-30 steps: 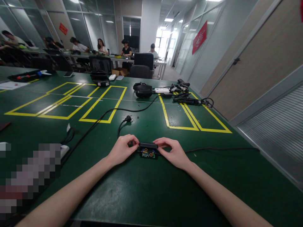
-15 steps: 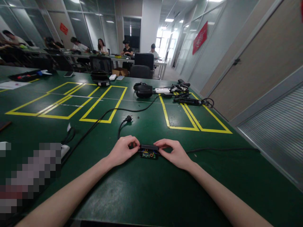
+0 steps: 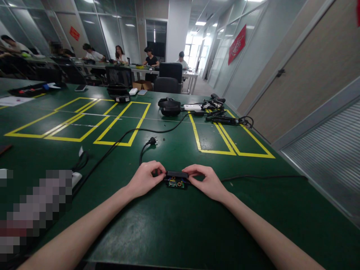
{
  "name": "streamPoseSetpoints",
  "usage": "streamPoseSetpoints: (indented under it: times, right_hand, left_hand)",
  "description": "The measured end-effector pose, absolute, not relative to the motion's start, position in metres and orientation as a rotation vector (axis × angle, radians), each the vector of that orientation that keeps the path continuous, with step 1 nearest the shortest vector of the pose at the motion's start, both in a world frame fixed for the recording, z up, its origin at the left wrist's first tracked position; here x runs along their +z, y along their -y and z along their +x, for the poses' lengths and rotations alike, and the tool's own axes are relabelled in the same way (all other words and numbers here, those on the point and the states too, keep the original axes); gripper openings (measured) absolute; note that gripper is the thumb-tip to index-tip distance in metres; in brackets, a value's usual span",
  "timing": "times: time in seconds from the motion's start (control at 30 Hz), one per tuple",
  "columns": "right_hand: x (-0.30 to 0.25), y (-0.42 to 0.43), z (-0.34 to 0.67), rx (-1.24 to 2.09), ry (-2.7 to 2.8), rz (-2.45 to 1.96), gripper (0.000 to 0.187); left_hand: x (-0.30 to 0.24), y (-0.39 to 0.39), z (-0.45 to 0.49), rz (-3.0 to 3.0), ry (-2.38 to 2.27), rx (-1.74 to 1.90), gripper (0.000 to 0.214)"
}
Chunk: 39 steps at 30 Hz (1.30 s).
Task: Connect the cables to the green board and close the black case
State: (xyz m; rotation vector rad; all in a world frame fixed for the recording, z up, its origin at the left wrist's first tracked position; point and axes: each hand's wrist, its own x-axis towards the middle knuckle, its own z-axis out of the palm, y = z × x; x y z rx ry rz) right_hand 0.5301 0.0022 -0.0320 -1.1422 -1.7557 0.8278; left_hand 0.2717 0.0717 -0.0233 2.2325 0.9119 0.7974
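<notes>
A small black power adapter [image 3: 176, 179] lies on the green table [image 3: 168, 225], its case open so that a green circuit board shows on the near side. My left hand [image 3: 144, 179] pinches its left end with closed fingers. My right hand [image 3: 206, 180] pinches its right end and the black lid on top. A black cord with a plug [image 3: 152, 141] runs from the left end toward the far side. Another black cable [image 3: 261, 177] leads off to the right from under my right hand.
Yellow tape rectangles [image 3: 120, 123] mark the table. A black headset [image 3: 169, 107], a white box [image 3: 192, 107] and a tangle of cables [image 3: 225, 118] lie at the far side. A power strip [image 3: 75, 177] sits at the left. Several people sit at desks in the background.
Both hands and the adapter stay in almost the same place; the view shifted very slightly.
</notes>
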Motion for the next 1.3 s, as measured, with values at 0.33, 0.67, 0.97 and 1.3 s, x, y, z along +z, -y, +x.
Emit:
streamPoseSetpoints:
  times: [0.33, 0.67, 0.97, 1.3]
  right_hand:
    - [-0.035, -0.004, 0.532, 0.775, 1.837, -1.064, 0.026]
    - [-0.031, -0.002, 0.534, 0.57, 1.988, -0.996, 0.023]
    - [-0.031, -0.001, 0.535, 0.57, 2.047, -0.984, 0.027]
    - [-0.031, 0.002, 0.534, 0.574, 2.098, -0.982, 0.03]
  left_hand:
    - [-0.027, -0.071, 0.271, 2.272, -0.878, 0.801, 0.011]
    - [-0.023, -0.069, 0.27, 2.295, -0.81, 0.835, 0.015]
    - [-0.021, -0.066, 0.27, 2.299, -0.779, 0.784, 0.016]
    - [-0.018, -0.063, 0.27, 2.452, -0.659, 0.668, 0.046]
